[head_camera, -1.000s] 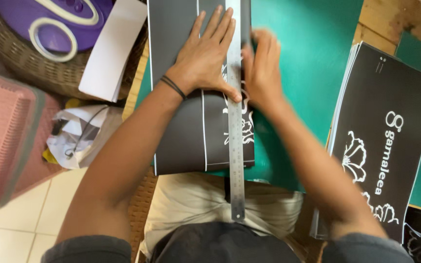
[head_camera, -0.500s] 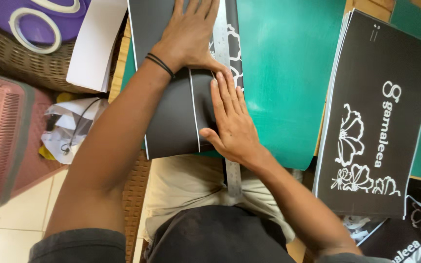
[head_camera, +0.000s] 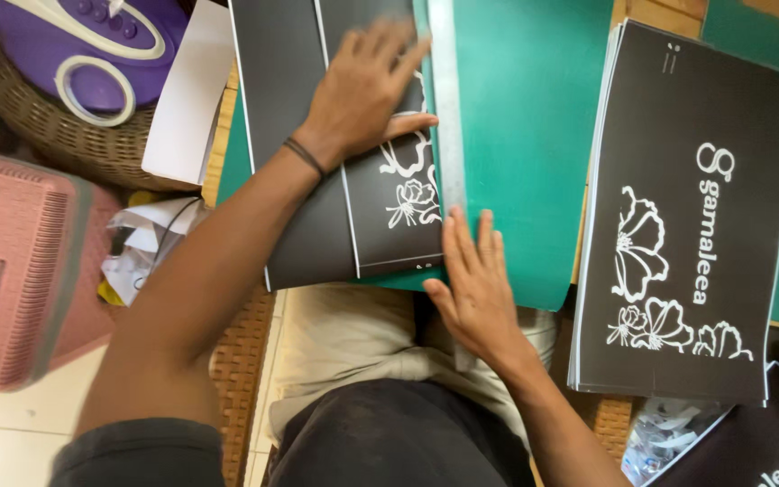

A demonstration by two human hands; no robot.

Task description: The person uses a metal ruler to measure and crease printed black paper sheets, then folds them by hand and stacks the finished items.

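Note:
A black printed sheet (head_camera: 308, 135) with white flower line art lies on a green cutting mat (head_camera: 525, 126). My left hand (head_camera: 362, 90) presses flat on the sheet, fingers spread, a dark band on the wrist. A long metal ruler (head_camera: 446, 117) lies along the sheet's right edge. My right hand (head_camera: 475, 289) rests flat, fingers together, on the ruler's near end at the mat's near edge. Neither hand grips anything.
A stack of black printed sheets (head_camera: 687, 216) with white flowers lies to the right. At far left a wicker basket (head_camera: 38, 135) holds a purple iron (head_camera: 83, 45), with white paper (head_camera: 187, 99) beside it. A pink plastic crate (head_camera: 11, 271) stands at left. Crumpled paper (head_camera: 146, 248) lies below.
My right hand slid down the ruler from beside the left hand toward my body. The view shifted, and the left hand stayed pressed on the sheet.

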